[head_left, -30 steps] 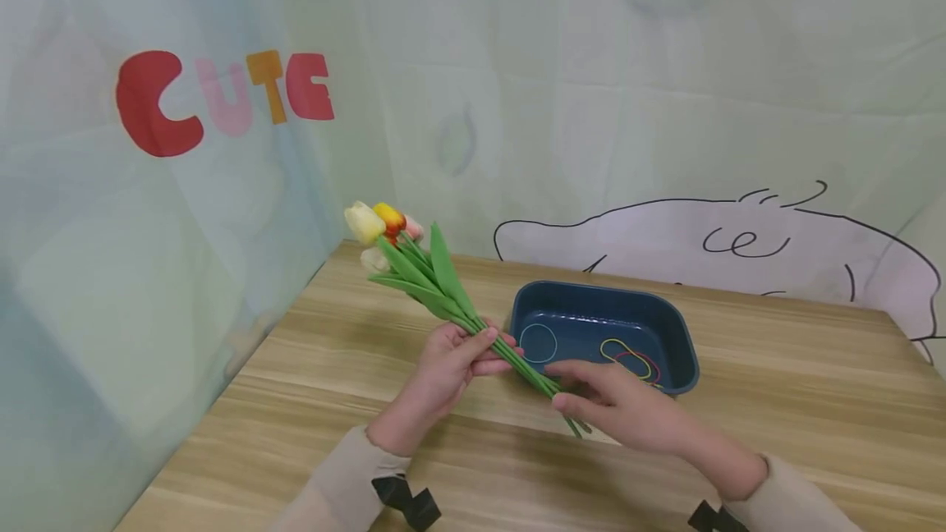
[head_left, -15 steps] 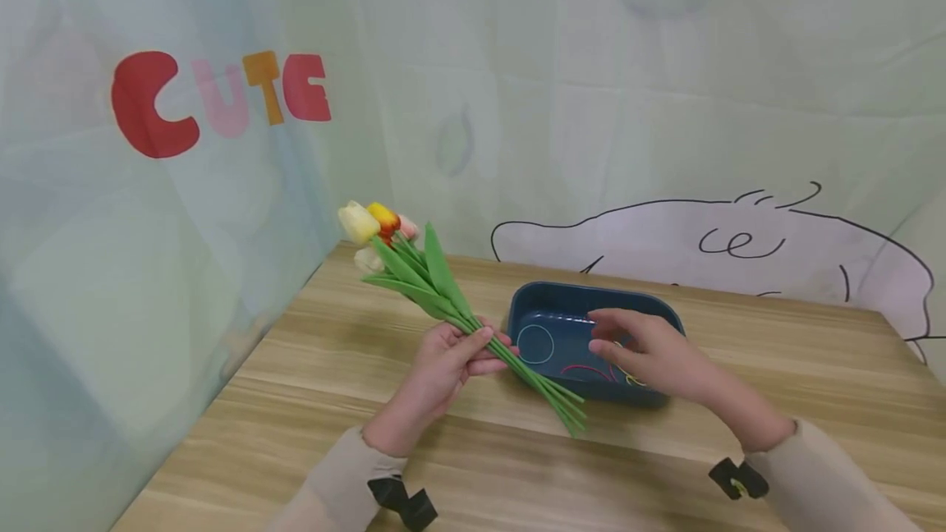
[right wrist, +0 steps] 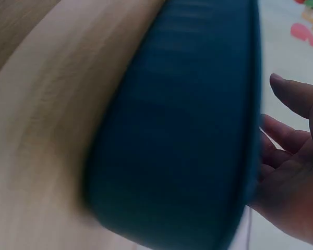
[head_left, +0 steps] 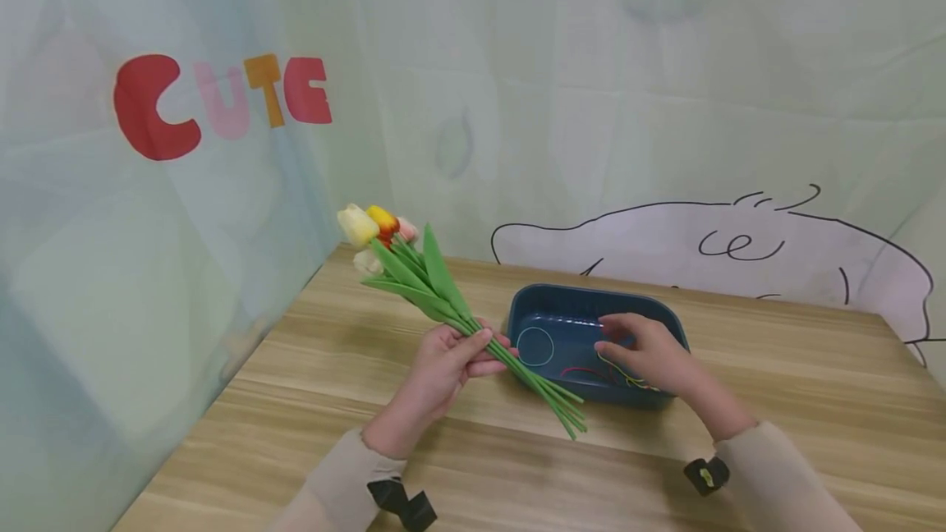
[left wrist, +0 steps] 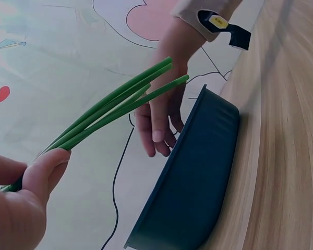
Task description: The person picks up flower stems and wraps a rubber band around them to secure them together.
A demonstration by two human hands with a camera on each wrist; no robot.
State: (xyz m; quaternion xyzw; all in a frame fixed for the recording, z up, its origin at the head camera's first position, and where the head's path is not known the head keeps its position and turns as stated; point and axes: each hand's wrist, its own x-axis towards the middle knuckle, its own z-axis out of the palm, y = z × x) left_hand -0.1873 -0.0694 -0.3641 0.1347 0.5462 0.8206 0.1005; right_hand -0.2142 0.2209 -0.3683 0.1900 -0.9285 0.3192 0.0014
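My left hand (head_left: 447, 360) grips a bunch of artificial tulips (head_left: 414, 282) by the green stems, thumb across the top. Pale yellow, orange-red, pink and white heads point to the far left, while the stem ends (left wrist: 146, 86) splay out toward the right. My right hand (head_left: 643, 351) reaches over the right part of a dark blue tray (head_left: 591, 392), thumb and fingers apart and loosely bent. A yellow rubber band (head_left: 628, 378) lies by its thumb and partly under the hand. A red band (head_left: 580, 370) and a pale green band (head_left: 535, 346) lie in the tray.
The tray stands on a wood-grain table (head_left: 310, 384), its wall (right wrist: 182, 120) close below the right hand in the right wrist view. Printed fabric (head_left: 591, 105) hangs behind and at the left, with coloured letters on it.
My right hand has left the stem ends and moved right, over the tray. The tray has shifted slightly, and the red and yellow bands lie differently. My left hand keeps holding the tulips.
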